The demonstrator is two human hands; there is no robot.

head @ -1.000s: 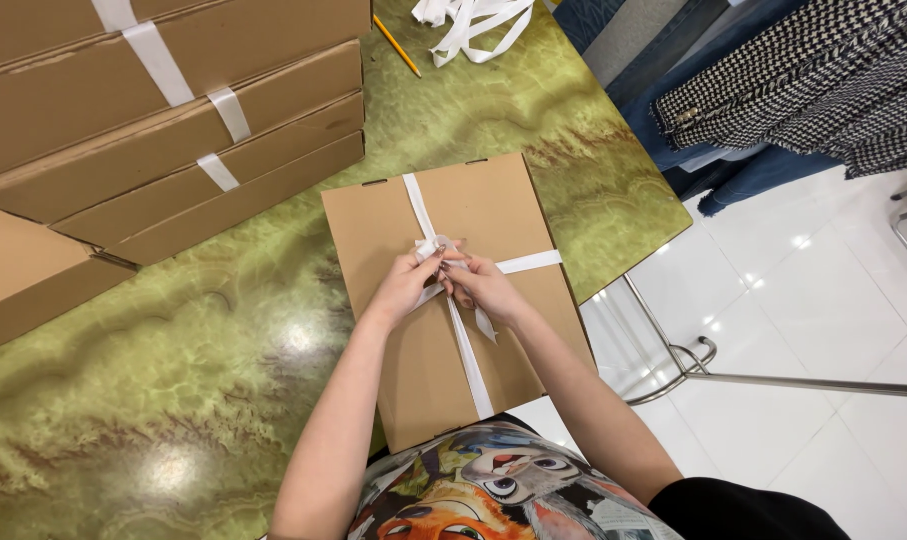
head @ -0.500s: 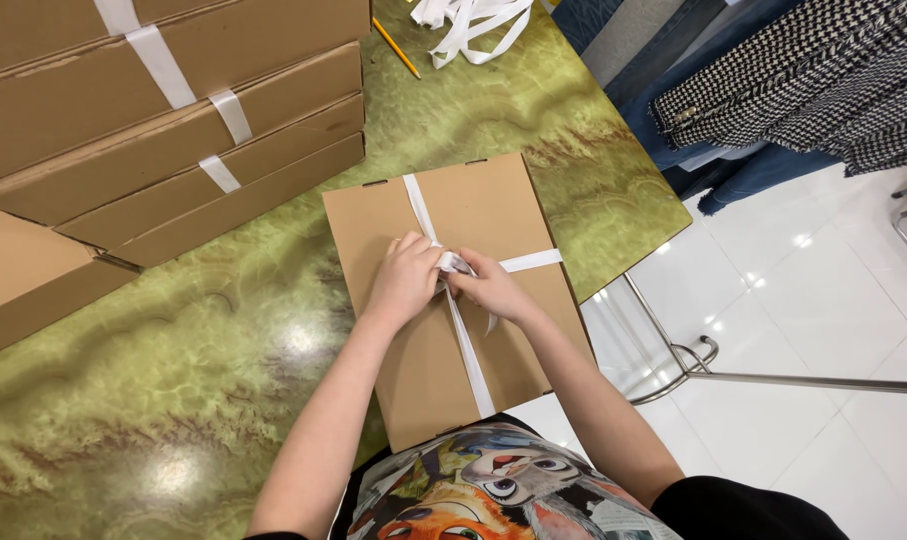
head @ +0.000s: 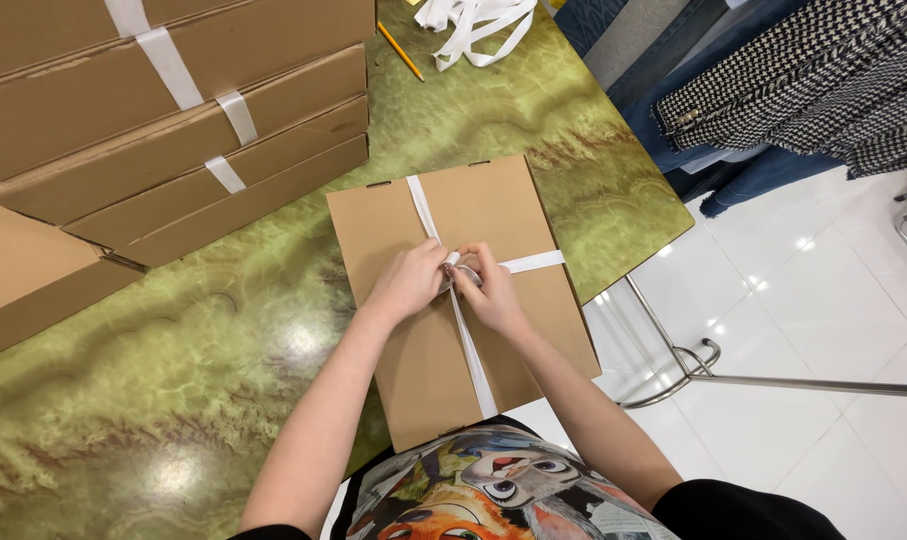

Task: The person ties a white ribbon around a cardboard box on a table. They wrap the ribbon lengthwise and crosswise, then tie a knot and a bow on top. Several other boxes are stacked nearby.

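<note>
Pinching the ribbon (head: 460, 272) at the box (head: 460, 300) centre, I see both hands together.
Left hand (head: 410, 283) and right hand (head: 493, 293) clamp the crossing; the ribbon's long run points toward me.

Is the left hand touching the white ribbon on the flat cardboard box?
Touching. The head view shows the left hand with its fingers closed on the white ribbon where it crosses on the cardboard box, beside the right hand.
</note>
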